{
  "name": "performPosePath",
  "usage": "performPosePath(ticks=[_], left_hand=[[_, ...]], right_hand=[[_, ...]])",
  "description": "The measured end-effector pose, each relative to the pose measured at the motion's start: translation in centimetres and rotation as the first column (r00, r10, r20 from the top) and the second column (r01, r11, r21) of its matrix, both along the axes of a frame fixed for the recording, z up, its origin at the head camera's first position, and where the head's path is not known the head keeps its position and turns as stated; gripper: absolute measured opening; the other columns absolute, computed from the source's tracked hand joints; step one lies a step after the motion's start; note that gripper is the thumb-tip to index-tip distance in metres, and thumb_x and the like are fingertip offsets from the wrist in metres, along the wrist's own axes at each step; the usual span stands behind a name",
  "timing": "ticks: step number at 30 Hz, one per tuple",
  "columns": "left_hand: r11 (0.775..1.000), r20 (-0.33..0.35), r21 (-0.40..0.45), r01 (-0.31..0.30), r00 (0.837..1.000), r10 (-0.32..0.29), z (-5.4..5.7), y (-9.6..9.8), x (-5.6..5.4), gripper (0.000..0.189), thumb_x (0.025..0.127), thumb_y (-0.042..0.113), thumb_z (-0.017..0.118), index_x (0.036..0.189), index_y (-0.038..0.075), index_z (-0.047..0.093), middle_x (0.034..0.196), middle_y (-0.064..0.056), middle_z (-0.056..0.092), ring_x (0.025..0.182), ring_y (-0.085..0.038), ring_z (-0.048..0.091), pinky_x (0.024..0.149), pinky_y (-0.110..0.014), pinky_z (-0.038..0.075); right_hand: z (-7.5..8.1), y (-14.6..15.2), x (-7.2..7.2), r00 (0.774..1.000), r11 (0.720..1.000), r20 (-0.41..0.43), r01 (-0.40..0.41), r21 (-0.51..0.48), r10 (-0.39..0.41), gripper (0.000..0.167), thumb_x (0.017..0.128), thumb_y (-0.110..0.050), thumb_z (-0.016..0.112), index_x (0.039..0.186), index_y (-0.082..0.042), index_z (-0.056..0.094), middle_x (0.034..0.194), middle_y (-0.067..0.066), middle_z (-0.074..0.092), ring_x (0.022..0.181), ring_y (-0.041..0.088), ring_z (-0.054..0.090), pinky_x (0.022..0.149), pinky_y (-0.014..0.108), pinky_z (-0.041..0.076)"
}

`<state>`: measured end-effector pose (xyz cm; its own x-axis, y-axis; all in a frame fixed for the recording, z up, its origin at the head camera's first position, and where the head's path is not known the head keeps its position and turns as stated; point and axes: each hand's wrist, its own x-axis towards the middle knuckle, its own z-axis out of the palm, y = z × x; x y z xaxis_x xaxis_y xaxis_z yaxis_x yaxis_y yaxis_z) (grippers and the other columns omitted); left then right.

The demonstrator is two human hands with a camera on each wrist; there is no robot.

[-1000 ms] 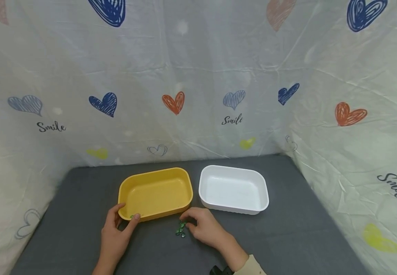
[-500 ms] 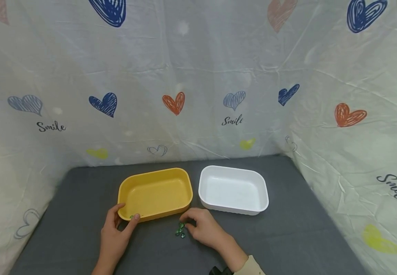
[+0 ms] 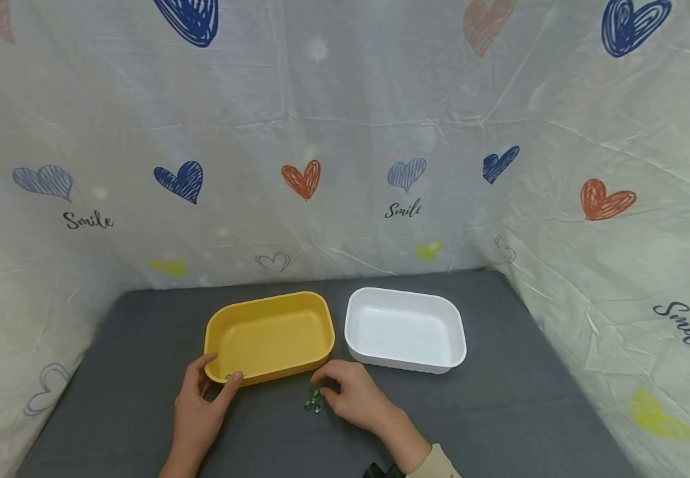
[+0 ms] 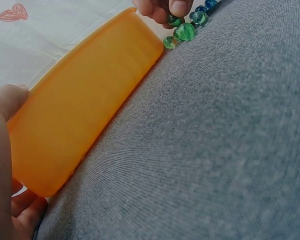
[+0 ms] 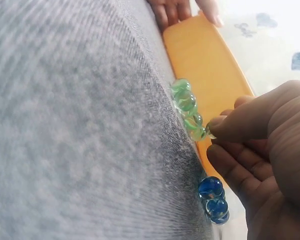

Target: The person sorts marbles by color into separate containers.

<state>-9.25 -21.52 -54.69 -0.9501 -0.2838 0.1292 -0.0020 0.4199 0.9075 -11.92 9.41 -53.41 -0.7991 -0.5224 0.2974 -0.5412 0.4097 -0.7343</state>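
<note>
Probably the green marbles, on the gray cloth just beside the yellow tray, are hard, light and slippery — best pinched round the middle. The right hand pinches one between thumb and finger; the left hand grips the tray's near left corner.

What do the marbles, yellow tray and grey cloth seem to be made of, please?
Marbles: probably glass, smooth and glossy; they look see-through, with coloured swirls and bright highlights.
Yellow tray: likely moulded plastic with a satin finish, judging by its even colour and rounded corners.
Grey cloth: seemingly woven fabric, matt, with a fine ribbed texture up close; the fibre is unclear.
</note>
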Motion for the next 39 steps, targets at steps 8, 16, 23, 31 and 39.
performPosePath(ticks=[8, 16, 23, 31, 39], left_hand=[[1.000, -0.007, -0.006, -0.005, 1.000, 0.005, -0.2, -0.1, -0.1, 0.073, 0.099, 0.039, 0.085, 0.153, 0.007, 0.049, 0.165, -0.022, 0.045, 0.152, -0.043, 0.046, 0.118, -0.062, 0.040], [1.000, -0.001, -0.010, -0.003, 1.000, 0.003, -0.2, -0.1, 0.1, 0.072, 0.099, 0.038, 0.085, 0.153, 0.007, 0.049, 0.164, -0.022, 0.046, 0.151, -0.042, 0.048, 0.117, -0.061, 0.040], [1.000, -0.013, -0.015, -0.002, 1.000, 0.001, -0.3, -0.1, 0.1, 0.070, 0.100, 0.037, 0.085, 0.153, 0.009, 0.050, 0.163, -0.020, 0.047, 0.151, -0.041, 0.049, 0.121, -0.034, 0.041], [1.000, -0.027, -0.005, -0.008, 1.000, 0.008, -0.5, -0.2, 0.1, 0.069, 0.100, 0.037, 0.085, 0.152, 0.008, 0.050, 0.163, -0.021, 0.048, 0.150, -0.041, 0.050, 0.099, 0.000, 0.030], [1.000, -0.018, -0.007, 0.002, 1.000, -0.002, -0.3, 0.0, 0.1, 0.071, 0.100, 0.037, 0.084, 0.154, 0.008, 0.049, 0.164, -0.021, 0.047, 0.151, -0.042, 0.048, 0.119, -0.060, 0.040]], right_hand=[[0.6, -0.1, 0.1, 1.000, 1.000, -0.026, 0.004, -0.012, -0.004, 0.024, 0.095, 0.007, 0.080, 0.113, -0.010, 0.081, 0.109, -0.007, 0.077, 0.104, 0.004, 0.070, 0.090, 0.026, 0.060], [1.1, 0.1, 0.4, 0.998, 0.999, -0.052, 0.019, -0.031, -0.020, 0.025, 0.094, 0.007, 0.080, 0.112, -0.010, 0.080, 0.109, -0.008, 0.077, 0.103, 0.004, 0.070, 0.090, 0.028, 0.061], [2.0, 0.1, 0.4, 0.998, 0.999, -0.060, 0.028, -0.022, -0.029, 0.025, 0.094, 0.006, 0.081, 0.113, -0.010, 0.080, 0.109, -0.007, 0.077, 0.105, 0.006, 0.071, 0.092, 0.029, 0.060], [3.2, -0.1, 0.4, 0.997, 0.998, -0.069, 0.025, -0.053, -0.029, 0.030, 0.094, 0.006, 0.081, 0.112, -0.018, 0.079, 0.110, -0.007, 0.077, 0.105, 0.007, 0.071, 0.092, 0.029, 0.061], [4.4, -0.2, -0.7, 0.994, 0.992, -0.094, 0.041, -0.119, -0.052, 0.023, 0.094, 0.009, 0.080, 0.112, -0.004, 0.079, 0.110, 0.002, 0.078, 0.103, 0.015, 0.074, 0.093, 0.033, 0.062]])
